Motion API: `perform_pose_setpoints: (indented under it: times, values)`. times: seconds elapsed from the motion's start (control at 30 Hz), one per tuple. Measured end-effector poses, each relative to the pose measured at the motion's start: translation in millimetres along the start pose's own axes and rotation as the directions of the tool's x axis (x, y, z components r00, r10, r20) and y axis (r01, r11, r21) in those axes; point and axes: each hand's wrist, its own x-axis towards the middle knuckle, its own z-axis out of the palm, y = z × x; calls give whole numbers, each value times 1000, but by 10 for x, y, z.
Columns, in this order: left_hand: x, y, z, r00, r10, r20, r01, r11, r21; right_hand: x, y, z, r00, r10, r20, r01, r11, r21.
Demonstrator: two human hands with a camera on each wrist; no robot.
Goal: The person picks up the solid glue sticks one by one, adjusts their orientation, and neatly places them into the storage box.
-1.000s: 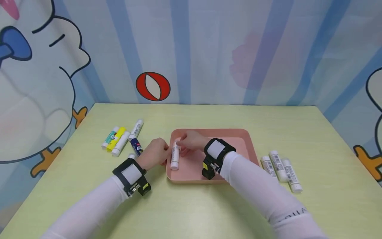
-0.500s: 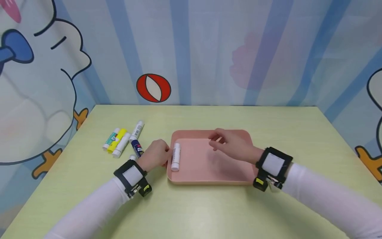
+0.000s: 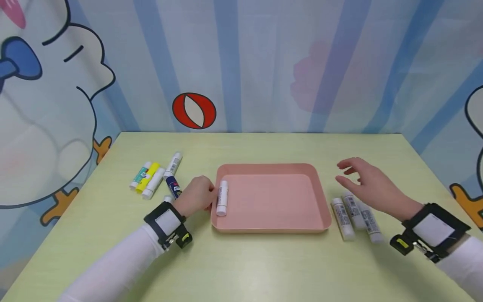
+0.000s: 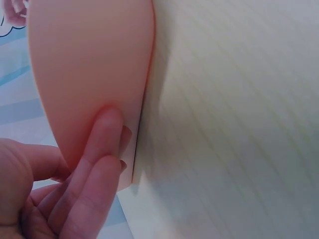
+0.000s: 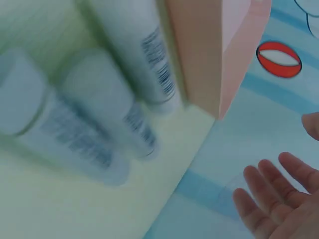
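A pink tray (image 3: 271,230) lies mid-table with one white glue stick (image 3: 222,198) along its left side. My left hand (image 3: 196,193) pinches the tray's left edge; in the left wrist view its fingers (image 4: 102,144) press the outer wall, with the thumb at the rim. Over on the right, my right hand (image 3: 371,186) hangs above three white glue sticks, its fingers parted and holding nothing. Those are a near-tray glue stick (image 3: 342,219), a middle glue stick (image 3: 354,212) and an outer glue stick (image 3: 371,226), all lying side by side.
Left of the tray lie a green-labelled glue stick (image 3: 140,175), a yellow glue stick (image 3: 147,178), a white glue stick (image 3: 153,183), another white stick (image 3: 173,165) and a dark blue stick (image 3: 173,187). A white end (image 3: 168,199) shows beside my left wrist.
My right hand has let go of the glue stick in the tray and moved right, over the tray, to above the three sticks. My left hand has stayed at the tray's edge.
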Motion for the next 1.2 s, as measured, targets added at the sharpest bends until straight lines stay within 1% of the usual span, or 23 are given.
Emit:
perform_pose_setpoints:
  times: [0.07,0.13,0.27,0.4,0.5,0.67,0.73,0.87,1.2]
  values:
    - [-1,8,6,1000,4,1,-4,1000,3,-89,126,-33,999,46,3,-46,998,-35]
    - [1,15,9,1000,11,1,-12,1000,5,-175,250,-48,995,99,22,-98,994,-57]
    - [1,24,3,1000,19,1,-19,1000,4,-323,450,-33,980,186,67,-181,980,-80]
    - [2,15,0,1000,10,5,-11,1000,4,-429,570,26,964,244,109,-236,968,-81]
    - [8,3,1,1000,2,5,-2,1000,7,-463,622,88,950,280,136,-272,959,-79]
    - [15,-3,1,1000,-27,9,27,1000,-3,-485,676,176,941,307,140,-297,951,-88]
    - [15,-4,1,1000,-25,9,25,1000,-9,-496,693,197,941,309,139,-297,950,-96]
    - [19,-11,-1,1000,-11,5,11,1000,-13,-499,704,214,933,325,154,-311,944,-110]
    - [28,-15,-2,999,-31,12,32,999,-19,-459,653,259,921,347,177,-329,936,-122]
